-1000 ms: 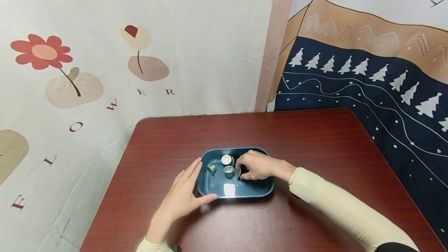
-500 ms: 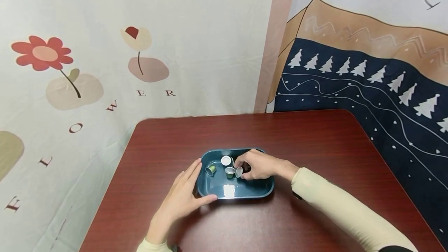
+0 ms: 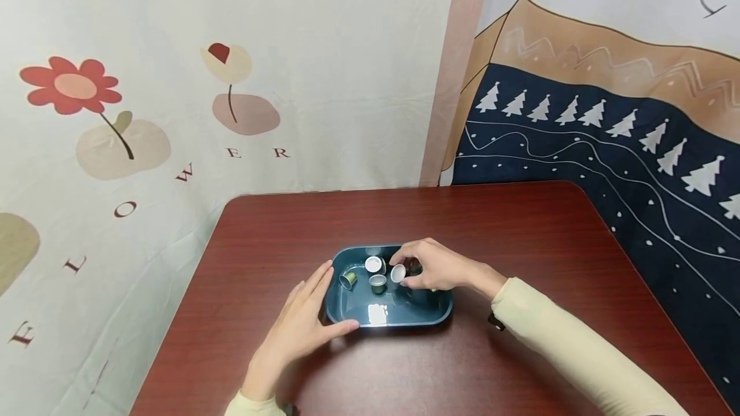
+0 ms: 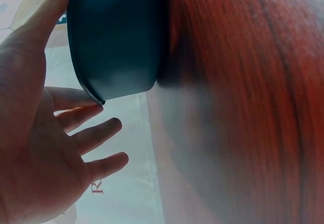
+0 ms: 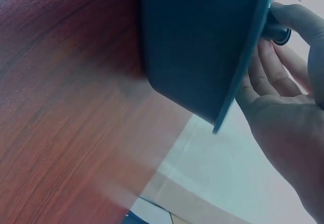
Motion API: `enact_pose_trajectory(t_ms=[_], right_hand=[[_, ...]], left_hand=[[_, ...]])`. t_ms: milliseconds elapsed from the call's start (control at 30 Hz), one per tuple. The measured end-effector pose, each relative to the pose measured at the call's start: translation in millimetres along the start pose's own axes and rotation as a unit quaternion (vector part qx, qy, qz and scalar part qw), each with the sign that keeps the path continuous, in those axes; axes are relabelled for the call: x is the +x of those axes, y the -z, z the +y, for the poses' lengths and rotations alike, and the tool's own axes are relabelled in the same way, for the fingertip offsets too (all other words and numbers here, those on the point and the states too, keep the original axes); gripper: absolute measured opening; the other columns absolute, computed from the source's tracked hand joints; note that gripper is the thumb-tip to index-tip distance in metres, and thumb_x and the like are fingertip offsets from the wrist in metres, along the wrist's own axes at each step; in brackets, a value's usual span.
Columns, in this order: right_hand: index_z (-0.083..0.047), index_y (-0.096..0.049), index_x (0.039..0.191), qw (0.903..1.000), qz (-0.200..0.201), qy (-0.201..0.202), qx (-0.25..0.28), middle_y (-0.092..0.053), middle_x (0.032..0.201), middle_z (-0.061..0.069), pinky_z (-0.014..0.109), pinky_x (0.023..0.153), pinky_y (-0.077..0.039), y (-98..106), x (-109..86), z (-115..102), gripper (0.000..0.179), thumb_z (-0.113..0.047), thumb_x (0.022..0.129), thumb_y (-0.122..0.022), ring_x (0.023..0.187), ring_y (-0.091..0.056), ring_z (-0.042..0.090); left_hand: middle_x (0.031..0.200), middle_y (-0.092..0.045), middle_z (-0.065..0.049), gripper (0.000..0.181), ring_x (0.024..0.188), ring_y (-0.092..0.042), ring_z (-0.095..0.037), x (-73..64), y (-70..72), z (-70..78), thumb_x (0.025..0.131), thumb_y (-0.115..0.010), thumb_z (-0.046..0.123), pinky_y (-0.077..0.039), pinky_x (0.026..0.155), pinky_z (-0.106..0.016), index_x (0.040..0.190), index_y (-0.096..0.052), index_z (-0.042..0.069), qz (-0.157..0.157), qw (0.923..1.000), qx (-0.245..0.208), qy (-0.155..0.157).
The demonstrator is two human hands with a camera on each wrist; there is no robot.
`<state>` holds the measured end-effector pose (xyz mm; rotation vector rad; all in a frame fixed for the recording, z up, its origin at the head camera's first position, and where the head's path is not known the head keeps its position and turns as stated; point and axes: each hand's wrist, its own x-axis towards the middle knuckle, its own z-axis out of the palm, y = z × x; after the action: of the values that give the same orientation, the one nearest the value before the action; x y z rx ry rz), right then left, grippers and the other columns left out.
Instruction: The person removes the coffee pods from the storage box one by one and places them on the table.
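Note:
My right hand (image 3: pixel 442 267) pinches a dark coffee capsule (image 5: pixel 276 33) between thumb and fingers over the right half of a blue tray (image 3: pixel 352 321). In the head view the round pale lid (image 3: pixel 397 273) of that capsule faces left. Left of it, a green capsule (image 3: pixel 378 285) stands upright in the tray. A white-lidded capsule (image 3: pixel 374 264) sits behind that one, with part of another edge showing beside it. Another green capsule (image 3: pixel 349 280) lies tipped near the left wall. My left hand (image 3: pixel 300 320), its fingers straight, touches the tray's left end and front rim.
The tray stands on a reddish-brown wooden table (image 3: pixel 491 364) with rounded far corners. A pale curtain (image 3: pixel 347 82) with flower prints hangs behind it, and a dark blue tree-patterned cloth (image 3: pixel 532 140) hangs at the right.
My right hand has risen slightly and shifted right and back, lifting the capsule and turning its lid toward the view. The left hand stays at the tray.

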<state>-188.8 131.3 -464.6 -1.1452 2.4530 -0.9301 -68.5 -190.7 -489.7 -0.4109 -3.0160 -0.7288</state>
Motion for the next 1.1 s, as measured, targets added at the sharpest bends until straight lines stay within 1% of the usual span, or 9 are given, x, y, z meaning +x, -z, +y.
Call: enact_pose_trajectory(t_ms=[133, 267, 433, 633, 767, 833, 900, 1033, 1100], right_hand=[[-0.007, -0.081, 0.133, 0.9999, 0.013, -0.003, 0.01, -0.08, 0.126, 0.001, 0.046, 0.097, -0.068, 5, -5.5, -1, 0.036, -0.011, 0.097, -0.086, 0.106, -0.076, 0.023], [-0.013, -0.082, 0.128, 0.9995, 0.025, -0.008, 0.019, -0.079, 0.122, -0.003, 0.046, 0.095, -0.066, 8, -11.5, -1, 0.033, -0.013, 0.096, -0.087, 0.106, -0.074, 0.023], [-0.017, -0.081, 0.124, 0.9987, 0.042, 0.003, 0.03, -0.079, 0.118, -0.005, 0.043, 0.094, -0.067, 12, -18.7, 2, 0.03, -0.013, 0.094, -0.088, 0.102, -0.074, 0.014], [-0.021, -0.08, 0.124, 0.9976, 0.066, -0.01, 0.022, -0.078, 0.119, -0.009, 0.037, 0.098, -0.066, 19, -30.1, 6, 0.032, -0.015, 0.095, -0.09, 0.104, -0.071, 0.008], [-0.021, -0.079, 0.122, 0.9954, 0.089, -0.01, 0.032, -0.079, 0.114, -0.008, 0.032, 0.083, -0.063, 23, -38.7, 8, 0.032, -0.014, 0.094, -0.091, 0.1, -0.073, 0.019], [-0.021, -0.079, 0.122, 0.9938, 0.101, -0.008, 0.045, -0.079, 0.111, -0.007, 0.034, 0.077, -0.062, 24, -43.0, 11, 0.032, -0.012, 0.093, -0.09, 0.098, -0.073, 0.024], [-0.021, -0.078, 0.121, 0.992, 0.112, -0.01, 0.058, -0.078, 0.109, -0.007, 0.037, 0.075, -0.063, 26, -47.3, 12, 0.033, -0.009, 0.092, -0.089, 0.096, -0.072, 0.024], [-0.021, -0.077, 0.12, 0.9884, 0.135, -0.015, 0.068, -0.077, 0.109, -0.007, 0.045, 0.083, -0.067, 29, -55.4, 17, 0.035, -0.005, 0.091, -0.087, 0.096, -0.072, 0.018], [-0.022, -0.078, 0.12, 0.9869, 0.146, -0.018, 0.067, -0.078, 0.109, -0.007, 0.042, 0.084, -0.067, 30, -59.0, 20, 0.035, -0.004, 0.091, -0.087, 0.095, -0.072, 0.016]], left_hand=[[0.184, -0.04, -0.013, 0.119, 0.16, -0.052, -0.047, 0.5, 0.3, 0.0, 0.086, -0.09, 0.068, -0.036, 0.134, -0.074, 0.173, -0.043, 0.002, 0.0, 1.0, 0.001, 0.001], [0.184, -0.04, -0.013, 0.119, 0.161, -0.052, -0.046, 0.6, 0.7, 0.0, 0.086, -0.09, 0.068, -0.036, 0.134, -0.074, 0.173, -0.043, 0.002, -0.001, 1.0, 0.001, 0.002], [0.183, -0.041, -0.014, 0.119, 0.164, -0.049, -0.043, 0.6, 1.0, 0.2, 0.086, -0.091, 0.066, -0.036, 0.134, -0.074, 0.172, -0.043, 0.001, 0.001, 1.0, -0.002, -0.002], [0.181, -0.043, -0.017, 0.118, 0.167, -0.044, -0.044, 1.2, 0.9, 0.1, 0.085, -0.092, 0.065, -0.035, 0.134, -0.074, 0.171, -0.044, -0.002, 0.009, 0.9999, 0.001, -0.014], [0.181, -0.043, -0.018, 0.119, 0.169, -0.039, -0.047, 1.3, 0.7, -0.2, 0.085, -0.091, 0.067, -0.033, 0.136, -0.073, 0.17, -0.045, -0.002, 0.01, 0.9999, 0.005, -0.013], [0.181, -0.044, -0.018, 0.119, 0.17, -0.037, -0.047, 1.2, 0.5, -0.5, 0.085, -0.091, 0.067, -0.032, 0.136, -0.073, 0.17, -0.045, -0.002, 0.011, 0.9998, 0.005, -0.013], [0.181, -0.044, -0.018, 0.119, 0.17, -0.037, -0.047, 1.2, 0.4, -0.6, 0.084, -0.091, 0.067, -0.032, 0.136, -0.072, 0.17, -0.046, -0.002, 0.013, 0.9998, 0.005, -0.013], [0.181, -0.044, -0.018, 0.119, 0.17, -0.037, -0.047, 1.1, 0.2, -0.9, 0.084, -0.091, 0.066, -0.032, 0.136, -0.072, 0.169, -0.046, -0.003, 0.015, 0.9998, 0.005, -0.015], [0.18, -0.044, -0.018, 0.119, 0.17, -0.037, -0.047, 1.0, 0.2, -0.9, 0.084, -0.091, 0.066, -0.032, 0.136, -0.073, 0.169, -0.046, -0.003, 0.015, 0.9997, 0.006, -0.015]])
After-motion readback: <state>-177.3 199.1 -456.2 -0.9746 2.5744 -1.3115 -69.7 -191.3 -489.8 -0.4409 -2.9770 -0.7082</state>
